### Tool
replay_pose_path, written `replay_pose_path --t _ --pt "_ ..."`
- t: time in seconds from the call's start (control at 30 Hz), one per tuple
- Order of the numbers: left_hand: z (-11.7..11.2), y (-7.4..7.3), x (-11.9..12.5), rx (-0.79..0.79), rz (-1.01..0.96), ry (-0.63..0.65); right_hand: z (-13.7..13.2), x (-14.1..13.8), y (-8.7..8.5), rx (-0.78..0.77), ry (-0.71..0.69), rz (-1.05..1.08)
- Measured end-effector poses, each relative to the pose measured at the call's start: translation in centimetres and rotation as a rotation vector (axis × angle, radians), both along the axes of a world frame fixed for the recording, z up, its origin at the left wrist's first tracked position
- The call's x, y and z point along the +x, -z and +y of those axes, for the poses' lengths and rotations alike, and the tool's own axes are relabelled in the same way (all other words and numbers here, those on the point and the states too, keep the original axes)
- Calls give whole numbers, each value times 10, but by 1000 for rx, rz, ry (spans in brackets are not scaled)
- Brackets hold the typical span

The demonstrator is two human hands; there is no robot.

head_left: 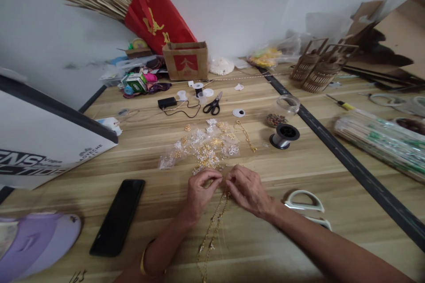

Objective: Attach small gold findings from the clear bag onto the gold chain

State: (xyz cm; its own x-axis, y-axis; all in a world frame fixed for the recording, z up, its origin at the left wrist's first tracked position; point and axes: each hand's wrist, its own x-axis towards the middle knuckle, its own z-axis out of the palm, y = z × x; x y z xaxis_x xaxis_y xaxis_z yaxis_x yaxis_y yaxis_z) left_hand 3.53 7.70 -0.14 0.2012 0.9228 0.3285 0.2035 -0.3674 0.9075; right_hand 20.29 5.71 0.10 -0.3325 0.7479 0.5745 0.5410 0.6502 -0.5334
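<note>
My left hand [202, 192] is closed in a pinch, thumb against forefinger; whatever sits between those fingertips is too small to make out. A finger's width away, my right hand [248, 189] pinches near the upper end of a gold beaded chain [217, 217]. The chain runs down toward me in two strands along the wooden table [159, 230]. Just beyond my fingers lies a spread of small gold and clear beads [206, 155] with little plastic bags [199, 137]. A short gold chain piece [245, 136] rests to their right. White-handled pliers [303, 201] are partly behind my right forearm.
A black phone [117, 216] lies at left, near a lilac cap-like item [49, 239]. Farther back are black scissors [213, 104], a wire spool [284, 136] and a bead jar [282, 110]. A white box [49, 141] stands left; wrapped sticks [381, 141] lie right.
</note>
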Motion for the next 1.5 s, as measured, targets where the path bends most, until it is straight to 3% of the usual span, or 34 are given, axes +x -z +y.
replay_pose_path --t 0.9,1.27,1.5 --pt "-1 -3 1 -51 -32 55 0 0 -1 -74 8 44" --pt "3 -5 -2 -358 -82 66 2 0 3 -106 -3 55" --pt "5 -2 -3 -592 -307 137 2 1 4 -101 -28 84"
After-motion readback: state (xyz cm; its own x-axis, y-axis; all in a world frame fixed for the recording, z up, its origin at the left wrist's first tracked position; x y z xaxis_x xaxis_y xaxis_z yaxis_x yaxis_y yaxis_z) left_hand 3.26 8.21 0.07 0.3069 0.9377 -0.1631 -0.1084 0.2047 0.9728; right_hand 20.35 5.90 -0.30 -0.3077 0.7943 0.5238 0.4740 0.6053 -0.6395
